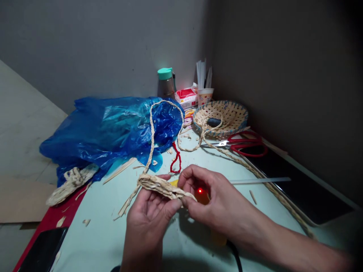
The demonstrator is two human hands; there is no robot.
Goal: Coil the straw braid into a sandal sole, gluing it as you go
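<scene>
A folded bundle of pale braided straw cord point(161, 186) lies across the fingers of my left hand point(151, 211), whose thumb presses its lower right end. My right hand point(208, 192) pinches that same end between thumb and fingers. From the bundle's left end the braid loops up over a blue plastic bag point(113, 128) and back down toward a woven basket. Loose strand ends hang at the left. Partly hidden behind my right hand is a yellow tool point(202, 196) with a lit red light and a black cable.
Red-handled scissors point(246, 143) lie by the woven basket point(241, 111) and a black tablet point(300, 185). A glue stick point(261, 181) lies near. Behind stand a green-lidded bottle point(165, 83) and a paper cup point(205, 96). A braided piece point(70, 185) and phone point(42, 251) are left.
</scene>
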